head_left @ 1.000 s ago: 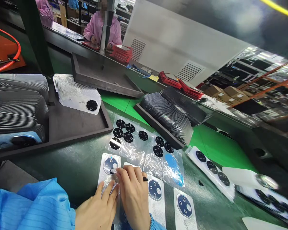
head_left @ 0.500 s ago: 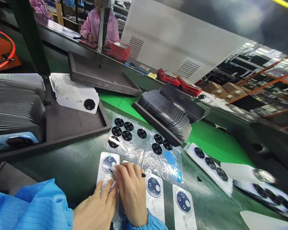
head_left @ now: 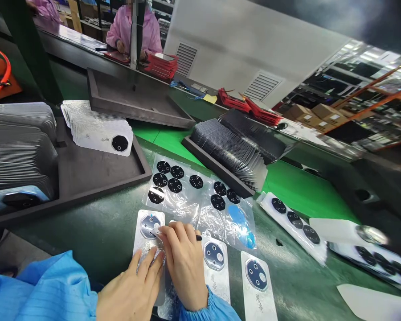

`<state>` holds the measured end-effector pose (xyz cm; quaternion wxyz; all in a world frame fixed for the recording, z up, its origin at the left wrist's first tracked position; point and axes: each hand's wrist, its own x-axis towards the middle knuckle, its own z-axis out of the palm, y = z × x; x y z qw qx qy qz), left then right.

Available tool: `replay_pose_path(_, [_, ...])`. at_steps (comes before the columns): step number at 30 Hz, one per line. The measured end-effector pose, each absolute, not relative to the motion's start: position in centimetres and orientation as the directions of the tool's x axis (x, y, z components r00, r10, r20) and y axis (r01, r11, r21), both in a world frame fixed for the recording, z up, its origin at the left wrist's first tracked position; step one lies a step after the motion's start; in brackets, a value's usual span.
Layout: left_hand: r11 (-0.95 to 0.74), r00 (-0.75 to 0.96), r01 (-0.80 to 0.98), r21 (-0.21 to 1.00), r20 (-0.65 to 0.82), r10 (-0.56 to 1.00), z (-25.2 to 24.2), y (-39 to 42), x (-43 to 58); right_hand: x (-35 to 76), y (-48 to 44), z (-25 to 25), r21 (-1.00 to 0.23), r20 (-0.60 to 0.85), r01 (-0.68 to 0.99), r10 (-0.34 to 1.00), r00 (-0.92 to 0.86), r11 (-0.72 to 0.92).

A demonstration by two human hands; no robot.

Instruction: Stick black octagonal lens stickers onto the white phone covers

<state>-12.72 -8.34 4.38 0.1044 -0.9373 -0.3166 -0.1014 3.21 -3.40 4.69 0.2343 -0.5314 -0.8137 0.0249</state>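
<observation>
left hand [head_left: 130,285] on panel [head_left: 141,244], octagon [head_left: 148,226] end fwd

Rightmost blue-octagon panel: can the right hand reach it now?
Probably yes: only a flat panel and tabletop separate the right hand from the rightmost panel, though that hand is busy at the leftmost such panel.

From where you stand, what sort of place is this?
Probably a phone-parts assembly workshop: a phone back panel under the left hand, more panels in rows in a dark tray, and a co-worker in a pink smock at the bench beyond.
</observation>
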Motion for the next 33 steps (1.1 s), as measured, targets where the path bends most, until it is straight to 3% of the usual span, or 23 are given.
replay_pose_path(23, [-0.768, 0.776, 0.626, -0.139, 0.21, 0.595, 4.8, -8.5, -12.9, 3.6, -3.0, 5.0, -0.263, 0.334, 0.842, 0.863, -0.378, 0.471])
replay_pose_path(30, [-0.767, 0.775, 0.62, -0.164, 0.281, 0.566, 4.4, -8.3, -13.1, 3.2, -3.1, 5.7, -0.306, 0.307, 0.847, 0.887, -0.345, 0.436])
replay_pose_path(33, [-0.764, 0.769, 0.627, -0.151, 0.274, 0.577, 2.3, -8.5, -14.1, 5.0, -5.0, 7.9, -0.371, 0.307, 0.859, 0.92, -0.244, 0.352])
